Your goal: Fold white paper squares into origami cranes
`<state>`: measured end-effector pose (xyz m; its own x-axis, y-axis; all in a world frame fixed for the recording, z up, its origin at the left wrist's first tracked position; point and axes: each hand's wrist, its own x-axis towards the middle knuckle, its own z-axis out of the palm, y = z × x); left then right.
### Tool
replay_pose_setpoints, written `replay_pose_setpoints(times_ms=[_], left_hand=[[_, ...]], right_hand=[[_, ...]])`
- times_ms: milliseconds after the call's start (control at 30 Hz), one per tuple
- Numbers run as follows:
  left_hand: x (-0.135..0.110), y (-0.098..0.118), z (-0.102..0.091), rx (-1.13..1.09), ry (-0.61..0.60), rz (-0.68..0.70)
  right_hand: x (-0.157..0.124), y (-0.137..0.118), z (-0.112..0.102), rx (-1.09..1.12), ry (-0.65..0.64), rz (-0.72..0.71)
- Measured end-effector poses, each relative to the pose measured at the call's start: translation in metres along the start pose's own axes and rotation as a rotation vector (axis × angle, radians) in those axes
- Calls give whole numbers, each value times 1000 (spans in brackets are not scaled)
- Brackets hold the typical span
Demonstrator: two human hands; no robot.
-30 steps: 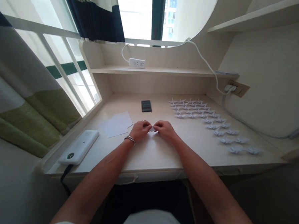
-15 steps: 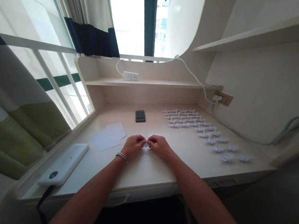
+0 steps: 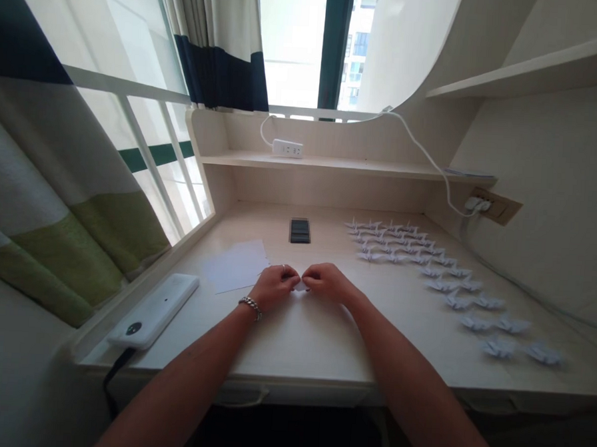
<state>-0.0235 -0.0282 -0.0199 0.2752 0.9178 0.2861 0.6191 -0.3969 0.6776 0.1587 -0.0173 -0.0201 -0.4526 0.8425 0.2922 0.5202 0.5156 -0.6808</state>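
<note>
Near the middle of the desk, my left hand [image 3: 276, 286] and my right hand [image 3: 325, 283] pinch a small folded piece of white paper [image 3: 301, 286] between their fingertips. Most of that paper is covered by the fingers, so its shape is hard to make out. A ring and a chain bracelet are on my left hand and wrist. Flat white paper sheets [image 3: 236, 265] lie just left of my left hand. Several white folded paper cranes [image 3: 443, 284] stand in rows on the right side of the desk.
Beyond my hands lies a small dark rectangular object [image 3: 299, 231]. A long white device [image 3: 156, 311] with a black cable rests at the desk's left edge. A white power strip [image 3: 287, 149] sits on the back shelf [image 3: 341, 164]. White cables run down the right wall.
The camera view has turned slightly left, so the desk and its objects appear shifted to the right. Both hands still pinch the paper, with their fingertips slightly closer together in the picture.
</note>
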Motion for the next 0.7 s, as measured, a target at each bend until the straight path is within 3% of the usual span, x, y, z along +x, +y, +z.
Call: replay_pose_setpoints(times_ms=[133,233,367,500,700], left_hand=[[3,-4,2,-40,-34,-21],[3,-7,2,-58,-28,-41],[2,-4,6,-65,-46,-27],[0,2,8,-39,-87,21],[-2,3,-4,28,-154,98]], right_hand=[[-10,21,-10,119,-31,57],[-16,29,-17,182,40,107],[-15,19,-9,162,106,59],[-13,9,2,55,30,35],[-16,16,-4,81,-18,45]])
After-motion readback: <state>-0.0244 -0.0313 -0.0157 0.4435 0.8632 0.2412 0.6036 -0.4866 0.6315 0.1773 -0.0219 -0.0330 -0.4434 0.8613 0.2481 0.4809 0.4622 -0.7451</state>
